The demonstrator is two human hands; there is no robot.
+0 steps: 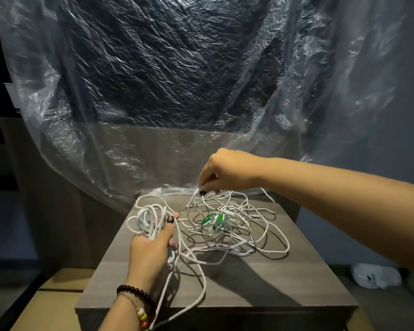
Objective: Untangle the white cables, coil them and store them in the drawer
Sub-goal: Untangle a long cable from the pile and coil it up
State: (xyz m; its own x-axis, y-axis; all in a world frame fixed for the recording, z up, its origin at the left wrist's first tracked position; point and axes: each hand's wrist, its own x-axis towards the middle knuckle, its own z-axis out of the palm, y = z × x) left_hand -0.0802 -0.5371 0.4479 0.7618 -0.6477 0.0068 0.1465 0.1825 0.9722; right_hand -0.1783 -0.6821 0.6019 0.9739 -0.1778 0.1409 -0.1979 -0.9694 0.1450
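Observation:
A tangle of white cables (239,225) lies spread over the top of a grey wooden cabinet (285,283). A green piece (212,219) shows in the middle of the tangle. My left hand (151,252) grips a bundle of white cable loops (146,220) at the cabinet's left side, thumb pointing up. My right hand (227,173) reaches over the far side of the tangle and pinches one cable strand (196,194) between its fingertips, lifting it. One cable hangs over the cabinet's front edge by my left wrist. No drawer is visible.
Crinkled clear plastic sheeting (177,80) hangs behind the cabinet and touches its far edge. Cardboard boxes (55,304) sit low at the left. A white plastic bag (375,274) lies on the floor at the right.

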